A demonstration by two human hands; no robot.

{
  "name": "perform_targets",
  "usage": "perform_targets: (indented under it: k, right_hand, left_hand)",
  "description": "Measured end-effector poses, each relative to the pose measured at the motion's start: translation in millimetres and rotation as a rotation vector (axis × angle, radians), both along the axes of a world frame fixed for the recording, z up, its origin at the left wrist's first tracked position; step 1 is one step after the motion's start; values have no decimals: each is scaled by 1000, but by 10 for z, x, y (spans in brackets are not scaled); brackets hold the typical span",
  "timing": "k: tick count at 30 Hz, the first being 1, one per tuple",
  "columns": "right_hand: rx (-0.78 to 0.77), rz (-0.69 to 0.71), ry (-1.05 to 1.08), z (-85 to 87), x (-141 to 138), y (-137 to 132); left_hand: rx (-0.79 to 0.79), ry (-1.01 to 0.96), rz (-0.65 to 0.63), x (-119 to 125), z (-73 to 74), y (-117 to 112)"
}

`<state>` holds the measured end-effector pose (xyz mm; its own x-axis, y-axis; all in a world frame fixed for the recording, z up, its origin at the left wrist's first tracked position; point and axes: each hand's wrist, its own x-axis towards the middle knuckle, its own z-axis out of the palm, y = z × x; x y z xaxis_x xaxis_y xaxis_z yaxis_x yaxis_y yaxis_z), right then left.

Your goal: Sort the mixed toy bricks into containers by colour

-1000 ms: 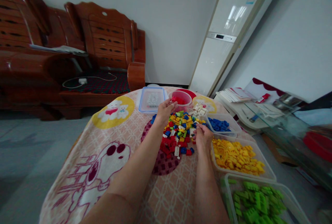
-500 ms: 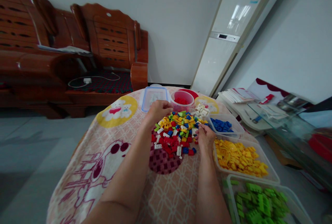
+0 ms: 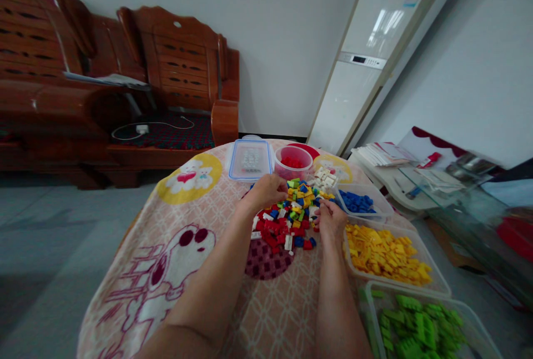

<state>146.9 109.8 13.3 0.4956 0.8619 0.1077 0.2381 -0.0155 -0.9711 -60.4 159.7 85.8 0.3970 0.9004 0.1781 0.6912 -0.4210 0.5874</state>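
Observation:
A mixed pile of toy building bricks [image 3: 287, 217] in red, white, yellow, blue and green lies mid-table. My left hand [image 3: 268, 190] is over the pile's far left side, its fingers bent downward and close together; whatever is between them is hidden. At the right edge of the pile, my right hand [image 3: 332, 217] has thumb and fingers drawn together, with a small light spot by the fingertips too small to name. Beyond the hands stands a round tub [image 3: 306, 167] with red bricks. White bricks [image 3: 325, 179] form a small heap beside it.
Down the right side stand clear containers of blue bricks [image 3: 356, 202], yellow bricks [image 3: 387, 253] and green bricks [image 3: 420, 325]. A blue-rimmed clear lid [image 3: 250, 159] lies at the back. Patterned cloth [image 3: 283, 314] covers the table; a glass-topped stand [image 3: 466, 209] is to the right.
My left hand has moved right and slightly nearer, from the tub's side to above the pile. My right hand has hardly moved.

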Motion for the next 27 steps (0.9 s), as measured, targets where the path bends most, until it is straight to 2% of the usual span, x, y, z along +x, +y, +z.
perform_targets:
  k: [6,8,12,15,20,24,27]
  right_hand:
    - [-12,5,-10,16,-1,-10]
    - [-7,6,-24,12,3,-11]
    - [32,9,-103,8,15,-9]
    - [77,-13,-155,34,12,-12]
    - [169,-136,-265,127,-16,-48]
    - [279,-191,-463,176,-14,-79]
    - [312,-192,-524,171,-4,-81]
  left_hand:
    - [136,-35,244,-65,13,30]
    - [136,-39,273,-78,-15,51]
    - [127,-38,200,-30,-147,124]
    - [172,-26,199,45,-282,183]
    - [235,13,175,148,-463,241]
    - [264,66,165,205,-511,242]
    - [288,75,169,233,-508,226]
